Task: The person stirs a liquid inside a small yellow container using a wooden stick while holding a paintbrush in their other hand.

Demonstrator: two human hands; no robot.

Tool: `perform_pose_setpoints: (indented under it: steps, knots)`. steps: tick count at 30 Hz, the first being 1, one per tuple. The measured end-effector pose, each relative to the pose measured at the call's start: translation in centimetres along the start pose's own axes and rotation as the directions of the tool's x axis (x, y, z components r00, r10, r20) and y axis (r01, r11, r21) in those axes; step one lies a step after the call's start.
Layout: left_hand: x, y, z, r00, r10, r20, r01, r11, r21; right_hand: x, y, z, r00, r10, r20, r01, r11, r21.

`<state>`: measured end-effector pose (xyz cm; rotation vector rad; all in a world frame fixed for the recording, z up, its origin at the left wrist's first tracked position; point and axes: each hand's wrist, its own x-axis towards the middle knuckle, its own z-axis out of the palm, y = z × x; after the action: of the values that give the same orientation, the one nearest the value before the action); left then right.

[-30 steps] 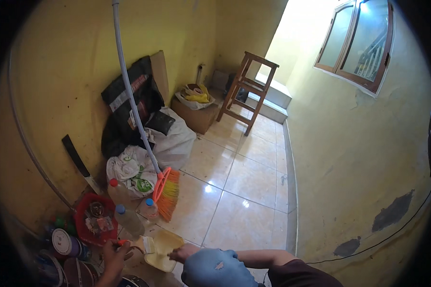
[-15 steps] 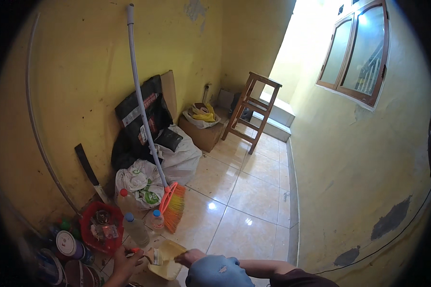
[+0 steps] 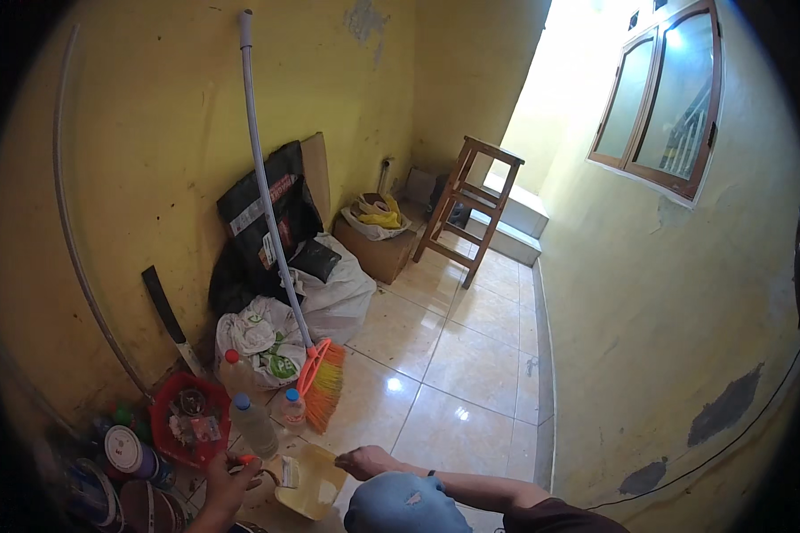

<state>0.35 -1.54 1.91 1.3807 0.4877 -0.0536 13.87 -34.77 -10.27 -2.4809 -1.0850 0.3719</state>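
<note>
Low in view, my left hand [image 3: 228,489] is closed on a paintbrush with an orange handle and a pale head [image 3: 286,473], held over a yellow plastic tray [image 3: 320,493]. Curled fingers on my right hand [image 3: 363,462] are at the tray's upper right rim; what they grip, if anything, I cannot make out. My blue-jeaned knee [image 3: 391,506] partly hides the tray. Just beyond stand plastic bottles with blue caps [image 3: 256,431] and a red cap [image 3: 236,375], beside a red basin [image 3: 171,417] holding small items.
Paint cans [image 3: 126,449] crowd the lower left. A broom [image 3: 324,391], a long knife [image 3: 162,306] and bags [image 3: 338,293] line the yellow wall. A wooden stool [image 3: 471,213] stands before tiled steps [image 3: 511,233]. A windowed wall [image 3: 622,338] runs along the right.
Since a second ago the view has tilted up, so the scene sits lower in the picture. My right hand has shifted slightly up and right at the tray's rim.
</note>
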Motion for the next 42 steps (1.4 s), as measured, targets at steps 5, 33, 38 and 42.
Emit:
perform_pose_setpoints:
  steps: [5, 33, 38, 42]
  knots:
    - [0.1, -0.3, -0.5, 1.0, -0.002, -0.014, 0.003, 1.0, 0.024, -2.5, -4.2, 0.9, 0.946, -0.133, 0.294, 0.105, 0.989, 0.108]
    - [1.4, -2.3, -0.2, 0.999, 0.012, 0.051, -0.012, 1.0, 0.004, -1.0, -2.1, 0.9, 0.974, -0.109, 0.197, 0.079, 0.984, 0.158]
    - [3.8, -4.5, -1.7, 0.998, 0.04, 0.045, -0.04, 0.999, 0.003, 1.6, -2.2, -0.5, 0.992, 0.039, 0.122, -0.035, 0.999, -0.04]
    - [4.2, -4.7, -1.7, 0.993, 0.091, 0.08, -0.093, 0.996, 0.013, 0.9, -3.4, 0.9, 0.972, 0.107, 0.209, -0.088, 0.991, -0.098]
